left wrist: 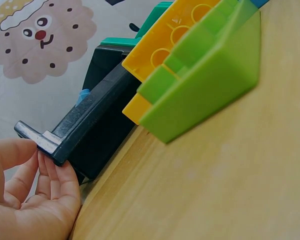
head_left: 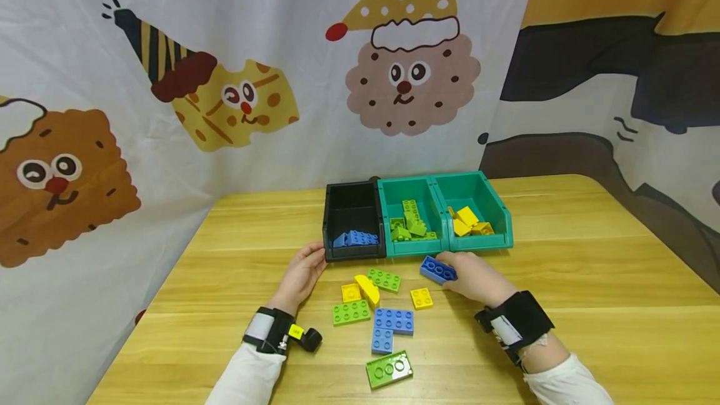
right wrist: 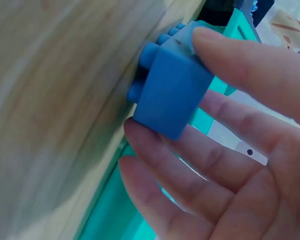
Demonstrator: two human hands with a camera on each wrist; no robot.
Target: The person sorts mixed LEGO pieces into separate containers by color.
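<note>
My left hand holds the front left corner of a black bin. In the left wrist view the thumb lies over the bin's rim and the fingers are under it. A few blue bricks lie inside that bin. Between thumb and fingers, my right hand grips a blue toy brick, just in front of the green bins. The right wrist view shows this brick tilted, its studs facing the tabletop side.
Joined to the black bin are a green bin with green bricks and another green bin with yellow ones. Loose on the wooden table lie green bricks, yellow bricks and blue bricks. A printed curtain hangs behind.
</note>
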